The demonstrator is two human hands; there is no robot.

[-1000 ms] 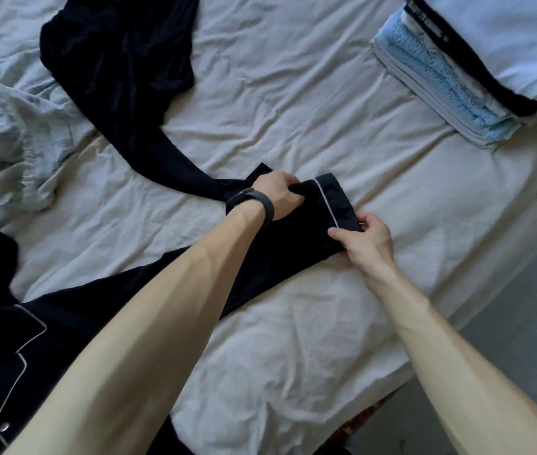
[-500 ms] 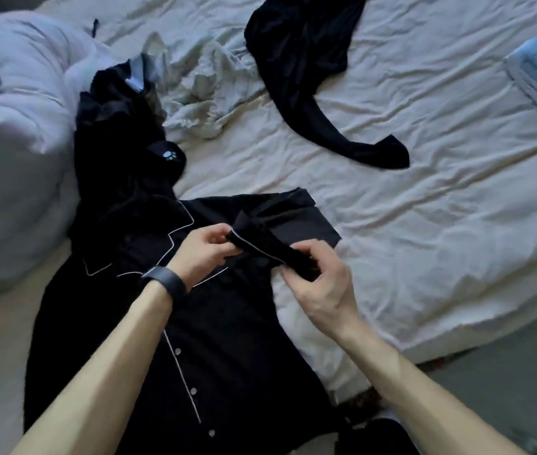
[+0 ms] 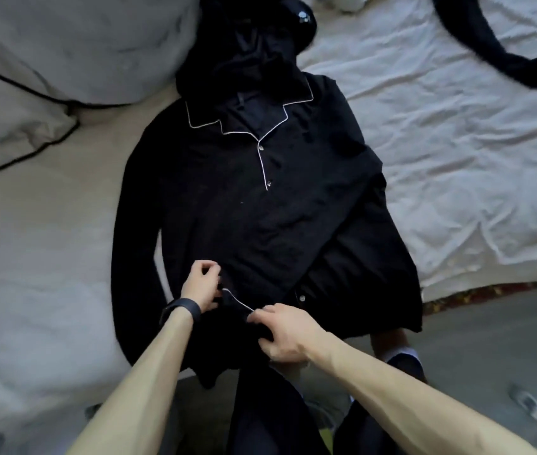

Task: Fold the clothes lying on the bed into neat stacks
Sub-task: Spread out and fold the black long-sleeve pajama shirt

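A black pyjama shirt [image 3: 227, 198] with white piping lies front up on the bed [image 3: 457, 165], collar away from me. Its right sleeve is folded across the body, with the piped cuff [image 3: 237, 300] near the hem. My left hand [image 3: 201, 287], a dark band on its wrist, pinches one end of the cuff. My right hand [image 3: 280, 333] pinches the other end. The shirt's lower edge hangs over the bed's front edge.
A crumpled dark garment [image 3: 260, 37] with a paw print lies above the collar. Another black garment [image 3: 503, 57] stretches across the sheet at top right. A white duvet with dark piping [image 3: 47, 60] fills the left. The floor [image 3: 490, 339] shows at lower right.
My view has swung left and down onto the shirt. Both hands have carried the sleeve cuff from mid-air down onto the shirt near its hem.
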